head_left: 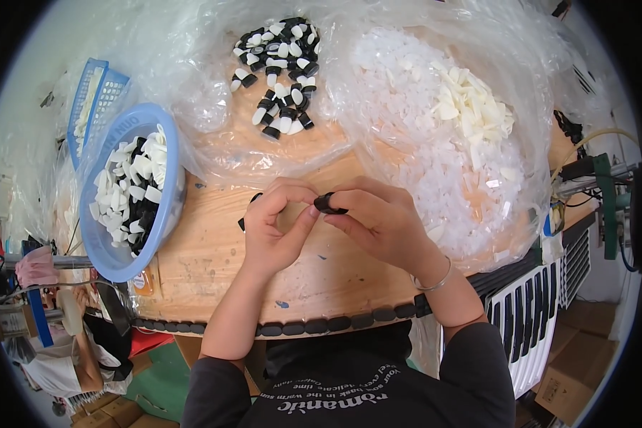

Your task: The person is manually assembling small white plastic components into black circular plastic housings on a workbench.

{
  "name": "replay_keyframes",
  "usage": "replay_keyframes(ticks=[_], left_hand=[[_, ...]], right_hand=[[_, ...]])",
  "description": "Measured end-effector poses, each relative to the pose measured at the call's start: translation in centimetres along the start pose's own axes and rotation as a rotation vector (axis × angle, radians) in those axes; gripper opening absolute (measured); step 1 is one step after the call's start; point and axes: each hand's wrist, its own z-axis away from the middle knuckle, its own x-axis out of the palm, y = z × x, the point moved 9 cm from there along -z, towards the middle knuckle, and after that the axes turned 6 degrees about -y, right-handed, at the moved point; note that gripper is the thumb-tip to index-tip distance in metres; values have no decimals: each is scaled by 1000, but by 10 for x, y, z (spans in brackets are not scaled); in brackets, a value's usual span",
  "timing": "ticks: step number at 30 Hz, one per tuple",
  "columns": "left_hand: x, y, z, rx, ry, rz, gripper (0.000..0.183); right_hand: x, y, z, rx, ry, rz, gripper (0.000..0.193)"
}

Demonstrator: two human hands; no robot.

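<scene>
A small black cap-like piece (331,204) is held between my two hands above the wooden table (221,235). My left hand (279,225) is closed, with thumb and index finger pinched at the piece's left end. My right hand (381,221) is closed around its right side, and the fingers hide part of it. Whether a white part is fitted inside cannot be seen. Behind my left hand another black piece (242,225) lies on the table, mostly covered by the fingers.
A blue basin (175,221) of white and black parts stands left, beside a blue basket (73,135). Black-and-white assembled pieces (285,118) lie on plastic at the back. A clear bag (435,171) of white parts spreads right. Black padding (317,326) lines the front edge. Someone works at far left.
</scene>
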Motion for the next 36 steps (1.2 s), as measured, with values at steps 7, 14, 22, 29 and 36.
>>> replay_keyframes(ticks=[7,14,22,29,36], left_hand=[[3,-12,2,-63,-11,172,15],[4,-14,4,-79,-9,286,16],[6,-10,4,-24,-29,250,18],[2,8,-2,63,-9,52,30],[10,10,-1,180,-84,-134,32]], right_hand=[[-2,-11,-1,-20,7,170,21],[-4,-15,2,-90,30,235,19],[-2,-18,3,-99,22,223,18],[-3,-20,4,-124,-4,324,18],[-2,-16,6,-125,-28,367,23]])
